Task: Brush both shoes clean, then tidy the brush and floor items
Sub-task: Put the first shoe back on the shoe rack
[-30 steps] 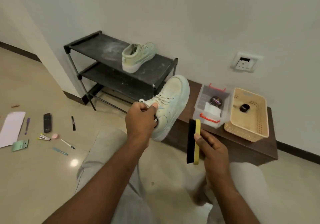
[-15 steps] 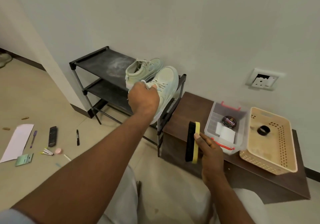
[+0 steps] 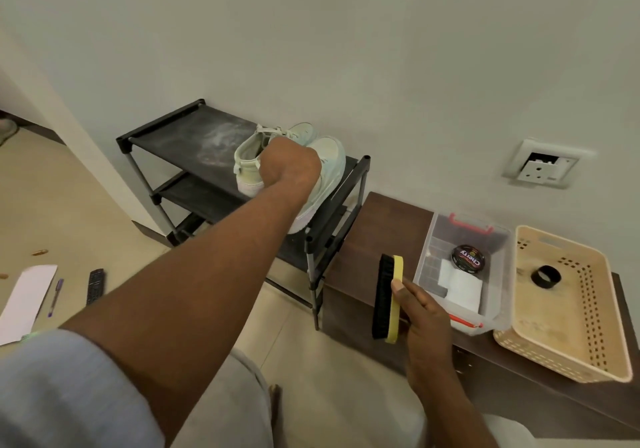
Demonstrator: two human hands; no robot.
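- Shoes first: the nearer shoe [image 3: 332, 157] lies under my left hand [image 3: 291, 165] on the rack [image 3: 173, 136], and the other shoe [image 3: 247, 167] is just left of my knuckles.
- Brushing looks finished to me. The brush [image 3: 387, 295], remote [image 3: 94, 285], pen [image 3: 55, 295] and paper [image 3: 27, 295] are not yet tidied.
- Left arm stretched forward, fingers curled onto the nearer shoe's collar.
- Right hand [image 3: 422, 312] low, gripping the brush upright beside the clear box [image 3: 502, 240].

First sneaker [image 3: 247, 167] and second sneaker [image 3: 330, 167], pale mint, sit side by side on rack top shelf [image 3: 180, 136], second gripped by left hand [image 3: 291, 167]. Brush [image 3: 388, 295], yellow back, black bristles, upright in right hand [image 3: 422, 319]. Paper [image 3: 27, 295], pen [image 3: 55, 297], remote [image 3: 95, 285] on floor.
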